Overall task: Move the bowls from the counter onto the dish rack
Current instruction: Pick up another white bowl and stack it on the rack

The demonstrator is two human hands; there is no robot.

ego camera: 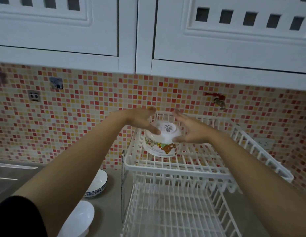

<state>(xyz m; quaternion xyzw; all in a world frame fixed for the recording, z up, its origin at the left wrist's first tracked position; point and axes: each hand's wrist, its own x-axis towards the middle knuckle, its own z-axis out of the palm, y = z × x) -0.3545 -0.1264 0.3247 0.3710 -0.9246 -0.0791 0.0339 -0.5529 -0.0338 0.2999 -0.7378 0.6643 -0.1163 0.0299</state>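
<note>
Both hands, the left hand (140,121) and the right hand (190,130), are spread flat against the sides of the upside-down cartoon bowl (161,140) on the dish rack (176,166) top shelf, while two more bowls wait on the surface (114,199).

Three bowls (161,139), perhaps; one rack (176,168); two hands (142,120).

— Where's the upside-down bowl (161,139)?
— On the top tier of the dish rack (176,166), near its back left corner, between the left hand (142,121) and right hand (190,130).
— And on the counter (113,199)?
— Two bowls left of the rack: one (97,183) behind, another (79,218) at the front edge. The sink (10,175) lies farther left.
</note>
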